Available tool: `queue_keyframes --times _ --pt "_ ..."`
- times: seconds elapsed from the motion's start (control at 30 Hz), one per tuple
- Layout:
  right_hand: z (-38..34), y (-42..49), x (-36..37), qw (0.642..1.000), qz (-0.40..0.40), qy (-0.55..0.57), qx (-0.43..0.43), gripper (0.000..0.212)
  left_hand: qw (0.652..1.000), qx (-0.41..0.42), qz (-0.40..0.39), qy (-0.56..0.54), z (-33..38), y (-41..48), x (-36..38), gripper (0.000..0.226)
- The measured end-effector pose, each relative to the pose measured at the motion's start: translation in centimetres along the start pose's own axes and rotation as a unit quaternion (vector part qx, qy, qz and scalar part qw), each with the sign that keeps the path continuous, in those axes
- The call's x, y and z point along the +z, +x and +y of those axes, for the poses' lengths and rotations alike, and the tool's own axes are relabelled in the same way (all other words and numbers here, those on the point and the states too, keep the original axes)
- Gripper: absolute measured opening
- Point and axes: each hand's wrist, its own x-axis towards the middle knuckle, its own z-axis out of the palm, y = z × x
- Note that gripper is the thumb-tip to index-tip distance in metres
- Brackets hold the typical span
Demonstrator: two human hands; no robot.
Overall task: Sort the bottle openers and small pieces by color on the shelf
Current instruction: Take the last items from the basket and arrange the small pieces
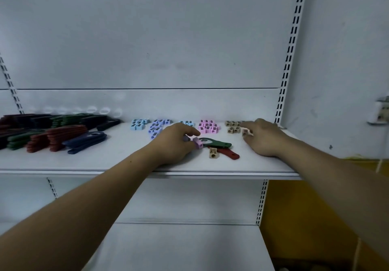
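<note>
Green opener (219, 143) lies crosswise, handle pointing right.

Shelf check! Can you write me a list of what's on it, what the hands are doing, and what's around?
Surface: white shelf, flat.
Job's things: bottle opener stacks on the left, red, green and dark blue. Small pieces at the back: blue group, purple group, pink group, beige group. Unsorted in the middle: green opener, red opener, loose beige piece.
Clutter: nothing seen.
Hands: left hand grips a pink piece; right hand pinches a held beige piece beside the beige group.
Cables: pale line on the yellow wall; cannot tell if it is a cable.
Surroundings: white back panel, slotted upright, lower shelf.
</note>
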Motion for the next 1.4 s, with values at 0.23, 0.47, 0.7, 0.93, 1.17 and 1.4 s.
queue_keyframes --times 0.23,0.47,0.7,0.93,1.17,1.4 --pt "-5.8 -2.8 -1.0 0.975 -0.054 0.085 -0.196 0.032 1.000 -0.010 0.011 -0.018 0.1 0.1 0.1 0.024" --pt "-6.0 -3.1 -0.5 0.965 -0.073 0.203 -0.149 0.025 0.997 0.049 -0.020 0.064 0.4 0.4 0.4 0.024" --pt "-0.5 -2.6 -1.9 0.971 0.052 0.233 0.013 0.010 0.995 0.066 0.013 0.077 0.3 0.4 0.7 0.015" --pt "2.1 -2.6 -1.0 0.979 0.044 0.192 0.047 0.011 0.993 0.084 0.035 0.075 2.6 0.6 1.3 0.019" --pt "2.7 -2.1 -0.7 0.991 0.026 0.129 0.031 0.014 0.984 0.128 -0.034 0.119 3.6 0.1 1.6 0.027" --pt "2.1 -0.2 -0.1 1.000 0.012 0.003 0.027 0.040 0.997 0.068 -0.024 0.039 3.0 0.2 1.1 0.029"
